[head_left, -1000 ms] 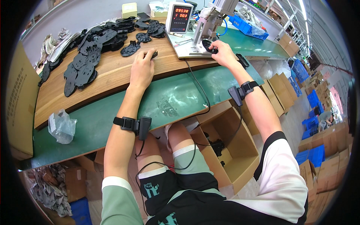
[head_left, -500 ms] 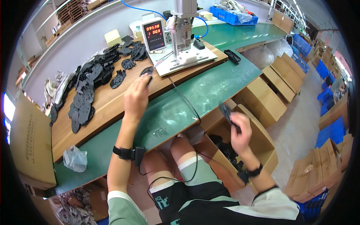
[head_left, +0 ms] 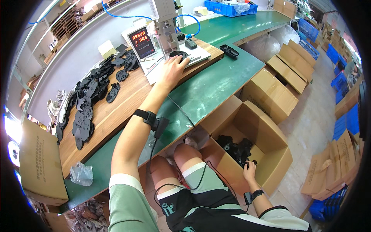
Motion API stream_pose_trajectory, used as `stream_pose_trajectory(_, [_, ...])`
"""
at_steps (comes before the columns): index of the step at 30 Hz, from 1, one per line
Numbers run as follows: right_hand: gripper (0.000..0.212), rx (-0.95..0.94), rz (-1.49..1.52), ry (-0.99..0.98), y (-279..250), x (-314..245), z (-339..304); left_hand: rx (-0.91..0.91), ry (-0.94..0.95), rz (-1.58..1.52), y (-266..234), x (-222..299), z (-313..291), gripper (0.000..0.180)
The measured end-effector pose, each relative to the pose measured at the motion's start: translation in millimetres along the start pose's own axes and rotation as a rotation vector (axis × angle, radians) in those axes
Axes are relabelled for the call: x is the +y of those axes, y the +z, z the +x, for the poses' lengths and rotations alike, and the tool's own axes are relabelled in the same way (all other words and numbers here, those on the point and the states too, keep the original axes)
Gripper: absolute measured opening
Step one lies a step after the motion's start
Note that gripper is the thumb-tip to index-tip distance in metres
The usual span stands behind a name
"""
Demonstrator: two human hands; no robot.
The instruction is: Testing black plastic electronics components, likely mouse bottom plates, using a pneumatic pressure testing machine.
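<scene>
My left hand [head_left: 170,74] reaches to the white base plate of a bench press [head_left: 164,36]. Its fingers are bent over the edge of a black oval plastic part [head_left: 178,54] lying under the press head. Down at the right, my right hand [head_left: 250,171] is inside an open cardboard box [head_left: 276,156]. Its fingers are closed around a small dark piece, mostly hidden by the hand, beside a heap of black plastic parts [head_left: 234,149].
Many flat black parts [head_left: 83,112] are heaped on the wooden board [head_left: 112,120]. A display box [head_left: 141,43] stands left of the press. A black shell [head_left: 229,51] and a clear plastic bag [head_left: 81,174] lie on the green bench. More cartons [head_left: 270,92] stand at the right.
My left hand has carried a black oval part from above the wooden board rightward onto the press base. My right hand has lowered a black part from above the box into it.
</scene>
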State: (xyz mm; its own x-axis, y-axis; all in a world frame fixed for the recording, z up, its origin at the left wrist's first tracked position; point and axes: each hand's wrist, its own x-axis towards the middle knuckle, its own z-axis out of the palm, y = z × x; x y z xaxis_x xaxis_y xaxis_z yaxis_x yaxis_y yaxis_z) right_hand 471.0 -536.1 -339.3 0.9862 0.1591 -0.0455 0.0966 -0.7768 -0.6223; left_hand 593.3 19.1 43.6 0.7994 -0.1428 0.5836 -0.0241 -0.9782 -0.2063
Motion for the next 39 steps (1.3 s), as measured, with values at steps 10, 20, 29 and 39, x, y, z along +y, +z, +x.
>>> stream_pose_trajectory(10, [0.023, -0.062, -0.055, -0.162, 16, 2, 20, 0.105, -0.043, -0.168, -4, 6, 11, 0.035])
stream_pose_trajectory(20, [0.03, -0.758, 1.443, -0.867, -240, -405, 1, 0.029, -0.087, -0.135, -3, 11, 2, 0.031])
stream_pose_trajectory(29, [0.025, -1.138, 1.762, -1.088, -260, -472, -27, 0.029, -0.118, -0.145, -7, 7, -4, 0.041])
stream_pose_trajectory(39, [0.019, -1.076, 1.627, -0.985, -245, -481, -32, 0.069, -0.149, -0.149, 3, 8, -4, 0.046])
